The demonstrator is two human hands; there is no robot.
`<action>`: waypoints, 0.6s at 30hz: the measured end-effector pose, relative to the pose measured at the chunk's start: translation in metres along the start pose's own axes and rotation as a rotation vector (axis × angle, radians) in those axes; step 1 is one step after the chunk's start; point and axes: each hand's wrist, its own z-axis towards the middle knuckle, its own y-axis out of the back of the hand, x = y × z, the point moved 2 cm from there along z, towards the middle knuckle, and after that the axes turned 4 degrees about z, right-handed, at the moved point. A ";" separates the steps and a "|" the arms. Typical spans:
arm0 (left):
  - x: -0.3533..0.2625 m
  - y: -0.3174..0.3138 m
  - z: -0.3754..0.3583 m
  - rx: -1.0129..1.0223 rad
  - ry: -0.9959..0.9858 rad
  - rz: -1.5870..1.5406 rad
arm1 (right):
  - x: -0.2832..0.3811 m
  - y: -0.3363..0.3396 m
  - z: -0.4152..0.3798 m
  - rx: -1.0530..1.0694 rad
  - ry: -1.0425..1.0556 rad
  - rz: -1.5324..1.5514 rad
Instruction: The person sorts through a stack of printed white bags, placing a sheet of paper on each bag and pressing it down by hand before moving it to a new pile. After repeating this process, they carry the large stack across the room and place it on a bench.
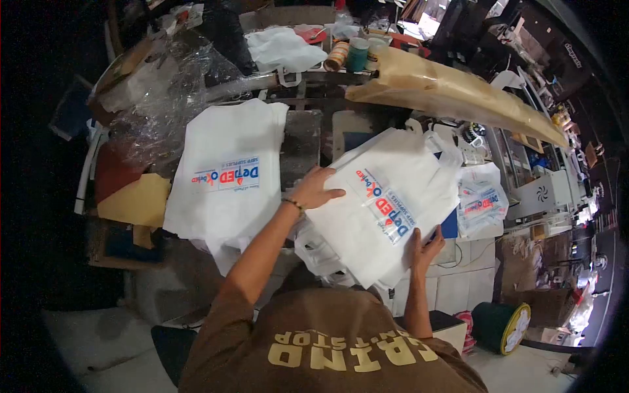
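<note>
A stack of white fabric bags [367,229] with a blue and red "DepED" print lies tilted in front of me. My left hand [313,191] grips the stack's upper left edge, thumb lying on top. At the lower right edge, my right hand [424,250] holds the same stack with its fingers curled around the side. A second white printed bag [226,164] lies flat to the left, apart from both hands.
A long beige padded board [458,92] crosses the back right. Tape rolls [357,56] and crumpled clear plastic [157,85] sit behind. Bagged printed items [481,206] lie at the right, a green spool [501,327] on the floor, and brown paper [134,200] at the left.
</note>
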 end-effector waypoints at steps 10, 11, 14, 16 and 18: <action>-0.011 -0.016 0.053 -0.144 0.101 0.287 | 0.064 0.018 0.027 0.005 0.002 0.002; -0.010 -0.031 0.064 -0.094 -0.016 0.065 | 0.067 0.021 0.032 0.028 0.123 0.019; -0.020 -0.045 0.082 -0.042 -0.212 -0.021 | 0.050 0.017 0.035 0.140 0.252 0.081; -0.024 -0.044 0.088 0.052 -0.057 0.205 | 0.048 0.016 0.039 0.221 0.261 0.127; -0.022 -0.038 0.094 0.072 -0.094 0.220 | 0.048 0.016 0.038 0.224 0.254 0.065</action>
